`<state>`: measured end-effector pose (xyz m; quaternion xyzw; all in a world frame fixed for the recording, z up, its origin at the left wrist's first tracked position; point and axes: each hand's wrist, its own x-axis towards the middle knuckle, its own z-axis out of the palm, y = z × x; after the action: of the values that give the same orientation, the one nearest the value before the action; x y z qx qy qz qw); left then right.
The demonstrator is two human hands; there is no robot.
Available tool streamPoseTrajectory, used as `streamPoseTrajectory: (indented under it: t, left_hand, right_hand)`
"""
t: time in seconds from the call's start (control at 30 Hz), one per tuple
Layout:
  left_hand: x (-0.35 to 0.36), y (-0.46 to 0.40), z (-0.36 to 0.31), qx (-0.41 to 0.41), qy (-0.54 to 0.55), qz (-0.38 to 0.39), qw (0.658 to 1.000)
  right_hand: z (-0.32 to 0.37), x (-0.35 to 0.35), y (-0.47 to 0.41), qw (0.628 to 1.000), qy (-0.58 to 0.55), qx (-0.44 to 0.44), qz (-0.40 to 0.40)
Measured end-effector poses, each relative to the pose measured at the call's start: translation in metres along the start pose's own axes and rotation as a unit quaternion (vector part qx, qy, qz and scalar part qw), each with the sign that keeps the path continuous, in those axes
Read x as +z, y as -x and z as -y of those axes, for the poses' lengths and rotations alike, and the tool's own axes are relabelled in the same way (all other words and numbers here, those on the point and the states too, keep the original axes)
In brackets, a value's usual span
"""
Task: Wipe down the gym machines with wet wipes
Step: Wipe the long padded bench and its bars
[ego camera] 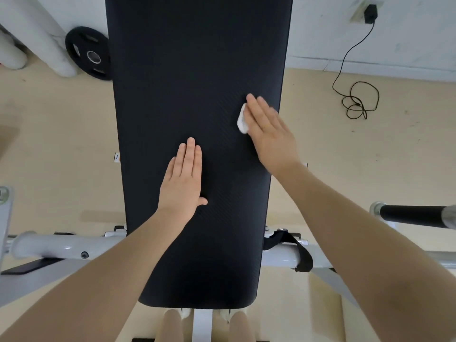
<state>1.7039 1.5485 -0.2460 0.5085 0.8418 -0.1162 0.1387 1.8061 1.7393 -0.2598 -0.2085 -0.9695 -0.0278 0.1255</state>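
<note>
Two bare hands lie flat on the long black bench pad (197, 95) that runs up the middle of the frame. The right hand (267, 129), right of centre and close to the pad's right edge, has its fingers straight and together, pressing a white wet wipe (241, 122) against the textured surface; only a bunched corner of the wipe peeks out on the hand's left side, the rest being hidden under the palm. A flat palm rather than a pinch probably spreads the pressure, so more of the wipe meets the pad on each stroke. The hand's outline is slightly blurred, which suggests it is in mid-sweep.

The left hand (183, 178), lower and just left of centre, rests open on the pad with fingers straight and close together and the thumb out to the side. It holds nothing; I judge it is there to brace the person and steady the pad.

At the bottom of the frame the white metal frame (64, 248) crosses under the pad, with a black strap (299, 253) hanging over it on the right and a black-gripped handle (412, 215) at the right edge. A black weight plate (87, 54) leans at upper left, and a black cable (355, 95) coils on the beige floor at upper right.

The wiping seems to be partway along, with the pad's upper stretch and the frame likely left to do.
</note>
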Motion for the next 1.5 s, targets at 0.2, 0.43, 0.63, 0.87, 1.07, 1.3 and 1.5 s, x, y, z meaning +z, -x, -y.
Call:
streamPoseTrajectory:
  t: [0.2,0.43,0.63,0.87,1.07,1.3,1.5]
  left_hand:
    - [0.001,0.003,-0.008,-0.04,0.002,-0.004,0.999]
    - [0.011,0.02,-0.018,-0.086,0.044,-0.06,0.994]
    - [0.033,0.039,-0.029,-0.08,0.075,-0.086,0.99]
    - [0.053,0.053,-0.023,-0.062,0.089,-0.074,0.991]
    - [0.076,0.077,-0.009,-0.075,0.104,-0.018,0.992]
    - [0.079,0.082,0.003,-0.046,0.115,0.002,0.992]
    - [0.08,0.085,0.011,-0.026,0.124,0.002,0.992]
  right_hand:
    - [0.037,0.033,0.126,0.988,-0.039,-0.136,0.061]
    - [0.047,0.021,0.158,0.982,-0.114,-0.149,0.039]
    - [0.021,-0.005,0.078,0.985,-0.144,-0.013,-0.09]
    - [0.025,0.025,0.065,0.985,-0.132,0.013,-0.107]
    - [0.069,0.038,0.162,0.995,-0.072,-0.043,-0.062]
    - [0.08,0.021,0.166,0.993,-0.114,0.004,-0.032]
    - [0.057,0.009,0.093,0.978,-0.166,0.123,-0.041]
